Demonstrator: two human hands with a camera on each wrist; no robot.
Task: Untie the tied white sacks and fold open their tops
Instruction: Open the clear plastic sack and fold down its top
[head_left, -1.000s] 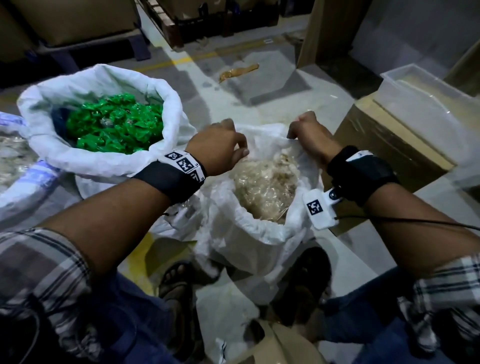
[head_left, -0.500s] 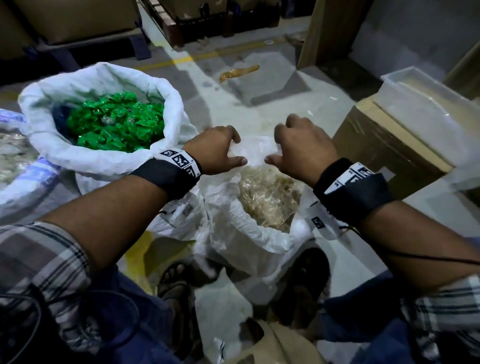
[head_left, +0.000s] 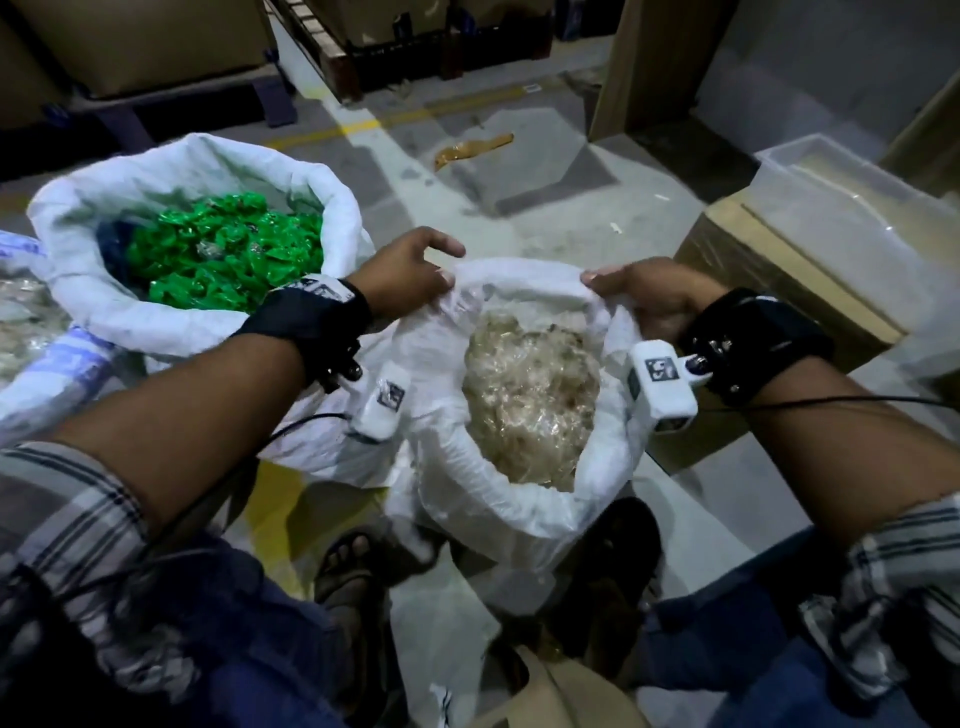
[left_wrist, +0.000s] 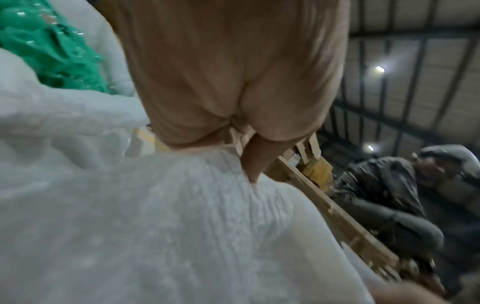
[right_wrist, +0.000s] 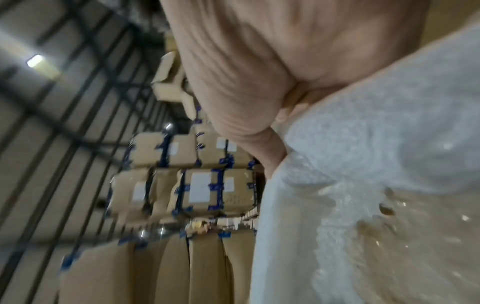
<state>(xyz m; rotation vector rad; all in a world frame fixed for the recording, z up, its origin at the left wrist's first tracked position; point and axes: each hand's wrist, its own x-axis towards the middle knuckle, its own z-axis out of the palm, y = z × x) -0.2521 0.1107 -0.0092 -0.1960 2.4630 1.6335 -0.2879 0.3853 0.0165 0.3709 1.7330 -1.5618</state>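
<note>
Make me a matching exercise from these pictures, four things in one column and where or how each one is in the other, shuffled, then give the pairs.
1. white woven sack of green wrapped packets
2. white woven sack of pale clear-wrapped pieces
3. clear plastic tub
4. left hand

A. on the brown cardboard box, right
B. grips the near sack's far rim
C. between the forearms, rim being folded
D. far left, top already rolled open

Pairs: 1-D, 2-C, 3-A, 4-B

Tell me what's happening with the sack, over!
Left hand and right hand both grip the far rim of the white sack. Top open, clear packets showing, rim part folded. Green-packet sack touching on the left, not blocking.
</note>
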